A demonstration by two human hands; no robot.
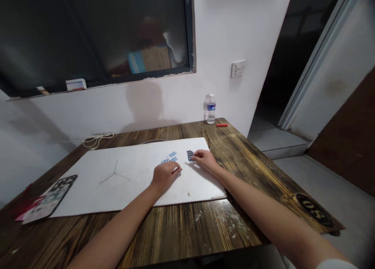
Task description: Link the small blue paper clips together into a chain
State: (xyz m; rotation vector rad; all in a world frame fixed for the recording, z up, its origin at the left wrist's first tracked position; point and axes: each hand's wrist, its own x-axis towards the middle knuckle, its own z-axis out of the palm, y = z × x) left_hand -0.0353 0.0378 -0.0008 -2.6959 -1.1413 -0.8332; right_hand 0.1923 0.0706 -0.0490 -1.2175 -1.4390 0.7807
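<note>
My right hand [205, 160] pinches a small dark blue piece with pale stripes [190, 155] between thumb and fingers, over the right part of a white board [140, 187]. My left hand [166, 176] rests low on the board, its fingers curled together; whether anything is in them is hidden. Just beyond it lie several small blue-and-white striped pieces [173, 153], partly covered by the hand. Three thin dark lines [115, 173] meet at a point on the board's left half.
A patterned phone case [54, 198] lies over the board's left end. Behind are a white cable [96, 140], a water bottle [211, 109] and a red stick-like object [222, 125]. A round "08" plate [314, 210] marks the wooden table's [205, 230] right corner.
</note>
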